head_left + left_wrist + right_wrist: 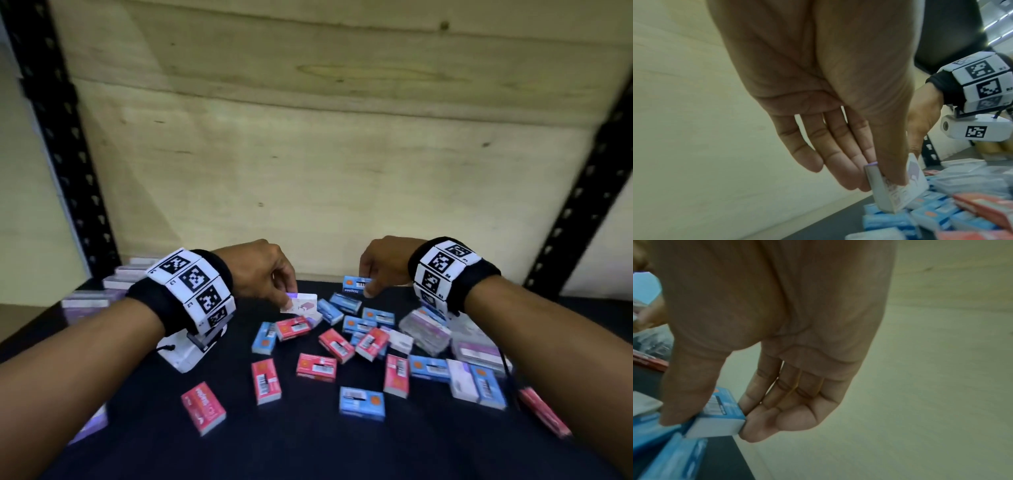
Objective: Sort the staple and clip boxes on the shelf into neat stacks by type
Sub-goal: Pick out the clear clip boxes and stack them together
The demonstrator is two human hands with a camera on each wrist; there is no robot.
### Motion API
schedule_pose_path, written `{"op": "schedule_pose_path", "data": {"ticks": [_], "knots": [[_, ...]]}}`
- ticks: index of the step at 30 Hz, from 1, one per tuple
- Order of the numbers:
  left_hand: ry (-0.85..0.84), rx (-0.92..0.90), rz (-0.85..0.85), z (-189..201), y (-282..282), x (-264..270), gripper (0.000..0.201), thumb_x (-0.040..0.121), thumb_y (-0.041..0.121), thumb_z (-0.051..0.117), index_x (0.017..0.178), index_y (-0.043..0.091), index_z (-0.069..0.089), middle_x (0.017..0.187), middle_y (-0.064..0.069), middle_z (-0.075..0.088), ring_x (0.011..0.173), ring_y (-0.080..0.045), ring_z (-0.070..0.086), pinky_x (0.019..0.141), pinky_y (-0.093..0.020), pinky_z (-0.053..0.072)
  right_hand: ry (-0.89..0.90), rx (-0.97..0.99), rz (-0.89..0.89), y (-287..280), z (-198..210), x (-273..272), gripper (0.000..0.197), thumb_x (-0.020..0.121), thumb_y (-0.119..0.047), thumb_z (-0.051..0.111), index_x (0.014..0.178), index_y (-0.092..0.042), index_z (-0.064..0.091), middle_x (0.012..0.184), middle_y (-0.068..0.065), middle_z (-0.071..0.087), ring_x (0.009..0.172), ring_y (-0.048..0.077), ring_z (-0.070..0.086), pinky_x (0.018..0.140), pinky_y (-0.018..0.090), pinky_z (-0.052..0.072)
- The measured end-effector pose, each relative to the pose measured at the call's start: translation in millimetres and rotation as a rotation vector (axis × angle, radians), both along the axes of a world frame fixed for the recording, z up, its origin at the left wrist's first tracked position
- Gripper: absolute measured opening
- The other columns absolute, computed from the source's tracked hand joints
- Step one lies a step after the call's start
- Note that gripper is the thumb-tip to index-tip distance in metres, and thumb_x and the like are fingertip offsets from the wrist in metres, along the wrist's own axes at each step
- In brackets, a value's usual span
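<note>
Shelf (pixel 137 445) carries scattered boxes; left hand (pixel 260 270) pinches white box (pixel 303 303), right hand (pixel 383 263) pinches blue box (pixel 354 284).

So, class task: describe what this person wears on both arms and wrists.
Bare forearms, no sleeves. Each wrist has a black wristband wrapped by a band of white blocks printed with black square codes. A white camera unit with a black cable hangs under the left wrist; the right matches.
</note>
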State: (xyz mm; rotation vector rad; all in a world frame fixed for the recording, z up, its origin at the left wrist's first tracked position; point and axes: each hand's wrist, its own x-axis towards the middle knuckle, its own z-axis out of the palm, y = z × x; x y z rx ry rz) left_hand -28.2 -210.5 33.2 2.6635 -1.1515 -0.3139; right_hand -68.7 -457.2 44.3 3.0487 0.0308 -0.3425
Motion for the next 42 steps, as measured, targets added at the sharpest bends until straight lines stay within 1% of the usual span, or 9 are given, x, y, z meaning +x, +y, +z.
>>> {"op": "schedule_pose_path", "data": {"ticks": [4,7,11,18,20,24,31,37,42], "knots": [[-0.002,-0.012,-0.093,-1.8,-47.2,-12.7,0.022,0.078,0.039,0.077,0.098,0.029,0.074,0.083,0.017,0.069,0.072,0.008,0.060,0.064,-0.014,0.044,0.004,0.001,-0.092,-41.3,0.9,-33.2,0.044,0.079,-0.045,0.077,0.115,-0.022,0.067,0.112,-0.004,0.066,0.100,0.020,0.062,0.086,0.032,0.049],[-0.015,-0.023,-0.177,-3.5,-79.7,-26.1,0.021,0.079,0.039,0.077,0.097,0.029,0.073,0.085,0.015,0.070,0.076,0.003,0.062,0.066,-0.015,0.045,0.010,0.010,-0.145,-70.9,-1.1,-56.3,0.038,0.079,-0.042,0.078,0.109,-0.022,0.069,0.106,-0.003,0.070,0.084,0.016,0.064,0.082,0.031,0.051],[-0.029,-0.013,-0.283,-7.3,-122.1,-47.1,0.021,0.079,0.039,0.076,0.097,0.027,0.074,0.084,0.014,0.070,0.078,0.000,0.062,0.064,-0.015,0.042,-0.004,-0.005,-0.233,-108.2,-5.0,-90.3,0.034,0.077,-0.042,0.079,0.105,-0.024,0.070,0.101,-0.005,0.071,0.092,0.018,0.065,0.085,0.031,0.052],[0.035,0.035,-0.432,-23.5,-168.9,-80.0,0.022,0.078,0.036,0.078,0.095,0.024,0.074,0.076,0.015,0.070,0.057,0.011,0.057,0.052,-0.001,0.037,0.005,-0.005,-0.379,-158.2,-16.2,-142.9,0.033,0.075,-0.038,0.081,0.104,-0.024,0.072,0.094,-0.007,0.068,0.089,0.014,0.062,0.085,0.030,0.051],[0.065,0.057,-0.460,-26.8,-173.8,-87.2,0.020,0.078,0.034,0.078,0.094,0.023,0.075,0.076,0.014,0.070,0.054,0.010,0.056,0.051,-0.003,0.037,0.009,-0.019,-0.414,-168.0,-21.1,-151.2,0.035,0.075,-0.038,0.081,0.105,-0.023,0.072,0.092,-0.009,0.065,0.091,0.014,0.061,0.087,0.029,0.051],[0.071,0.067,-0.491,-32.3,-179.2,-97.4,0.017,0.078,0.033,0.078,0.092,0.024,0.074,0.074,0.014,0.070,0.054,0.010,0.054,0.050,-0.002,0.034,0.012,-0.016,-0.475,-182.7,-29.3,-162.7,0.039,0.074,-0.038,0.082,0.108,-0.023,0.071,0.102,-0.007,0.068,0.098,0.016,0.063,0.093,0.032,0.051],[0.109,0.079,-0.484,-41.4,-180.2,-105.2,0.016,0.076,0.033,0.079,0.088,0.024,0.073,0.075,0.013,0.070,0.056,0.010,0.057,0.055,-0.005,0.040,0.038,-0.001,-0.492,-188.1,-41.0,-167.7,0.041,0.076,-0.037,0.082,0.111,-0.019,0.071,0.107,-0.002,0.070,0.101,0.017,0.064,0.094,0.033,0.051],[0.096,0.092,-0.474,-42.9,-179.8,-104.2,0.026,0.073,0.038,0.082,0.091,0.022,0.073,0.080,0.011,0.071,0.061,0.007,0.058,0.055,-0.005,0.041,0.037,0.007,-0.490,-187.4,-47.1,-164.0,0.036,0.076,-0.036,0.082,0.107,-0.022,0.072,0.096,-0.007,0.067,0.099,0.016,0.065,0.094,0.033,0.051],[0.145,0.041,-0.417,-33.6,-176.6,-101.5,0.034,0.073,0.057,0.073,0.088,0.026,0.072,0.081,0.012,0.071,0.072,0.000,0.063,0.066,-0.016,0.047,0.001,0.037,-0.454,-184.3,-44.2,-158.9,0.036,0.079,-0.040,0.078,0.108,-0.021,0.070,0.101,-0.007,0.067,0.099,0.014,0.063,0.092,0.029,0.050]]}}
